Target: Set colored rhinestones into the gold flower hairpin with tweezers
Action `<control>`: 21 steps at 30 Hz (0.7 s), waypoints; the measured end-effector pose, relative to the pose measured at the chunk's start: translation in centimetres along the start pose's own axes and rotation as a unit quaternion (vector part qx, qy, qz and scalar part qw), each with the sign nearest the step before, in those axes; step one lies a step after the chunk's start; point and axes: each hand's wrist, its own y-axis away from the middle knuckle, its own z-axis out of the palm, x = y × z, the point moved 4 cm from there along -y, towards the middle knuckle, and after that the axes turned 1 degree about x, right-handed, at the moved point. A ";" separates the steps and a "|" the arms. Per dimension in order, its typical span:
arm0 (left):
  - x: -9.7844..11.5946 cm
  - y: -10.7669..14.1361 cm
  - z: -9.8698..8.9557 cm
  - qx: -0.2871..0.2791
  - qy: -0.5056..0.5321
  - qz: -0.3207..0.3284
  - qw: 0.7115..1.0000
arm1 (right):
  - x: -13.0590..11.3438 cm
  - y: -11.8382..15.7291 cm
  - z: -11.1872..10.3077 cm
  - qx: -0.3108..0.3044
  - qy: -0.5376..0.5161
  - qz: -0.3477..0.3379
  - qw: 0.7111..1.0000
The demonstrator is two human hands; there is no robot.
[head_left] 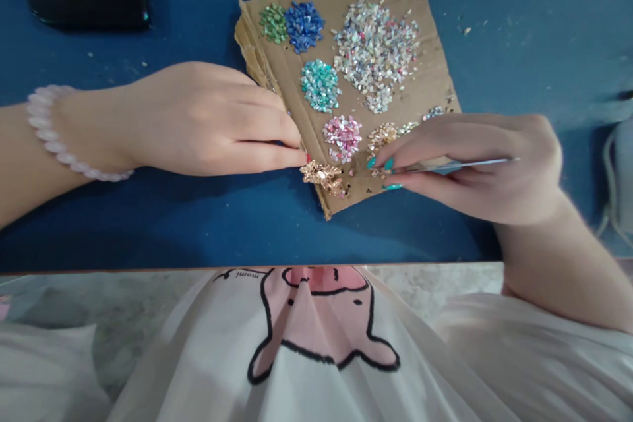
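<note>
The rose-gold metal ornament [322,177] lay over the lower left edge of the cardboard sheet [430,66], where the left hand [212,119] had its grip closed on it from the side, apparently to steady it while leaving its face exposed. The right hand [489,165] gripped slim metal tweezers [445,163] between thumb and fingers, probably for small chips that fingertips would handle clumsily; whether the tips were pinched on a chip could not be told.

Pink chips [342,138] sat just beyond the ornament, with gold chips [382,136] beside them, partly behind the right fingers. Farther up were turquoise chips [320,86], blue chips [304,26], green chips [273,23] and a broad multicoloured pile [376,46], grouped by colour, likely to limit mixing. The cardboard rested on a blue tabletop [504,46].
</note>
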 end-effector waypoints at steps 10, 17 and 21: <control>-0.1 0.2 0.2 0.003 -0.041 0.031 0.999 | 0.2 0.2 0.1 0.009 -0.008 -0.017 1.000; 0.0 0.6 0.1 0.013 -0.035 0.058 0.998 | 0.0 0.0 0.0 0.011 -0.007 -0.019 1.000; -0.2 0.6 0.1 0.012 -0.011 0.037 0.999 | 0.1 0.0 0.0 0.013 -0.008 -0.024 1.000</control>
